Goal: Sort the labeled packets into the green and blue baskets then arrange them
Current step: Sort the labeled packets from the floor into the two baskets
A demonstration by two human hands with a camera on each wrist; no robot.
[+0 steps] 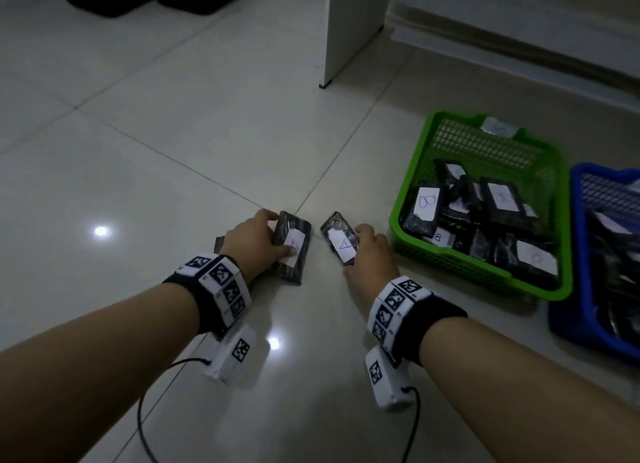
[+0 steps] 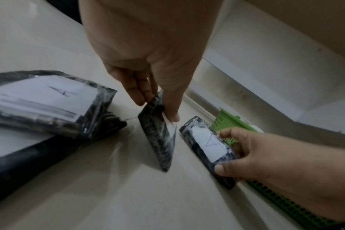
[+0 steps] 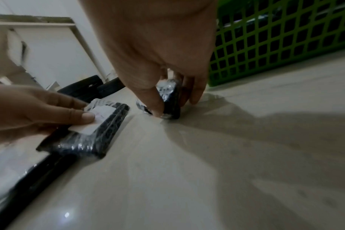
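I see left hand (image 1: 254, 238) gripping a packet (image 1: 292, 246), label unreadable; right hand (image 1: 370, 251) gripping an "A" packet (image 1: 341, 243); green basket (image 1: 446, 255) shows "B" labels.

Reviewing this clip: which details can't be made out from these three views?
- Head view: left hand thumb covers the label letter on its packet.
- Head view: blue basket is cut off by the right edge; its packet labels are unreadable.
- Head view: several labels in the green basket are too blurred to read.
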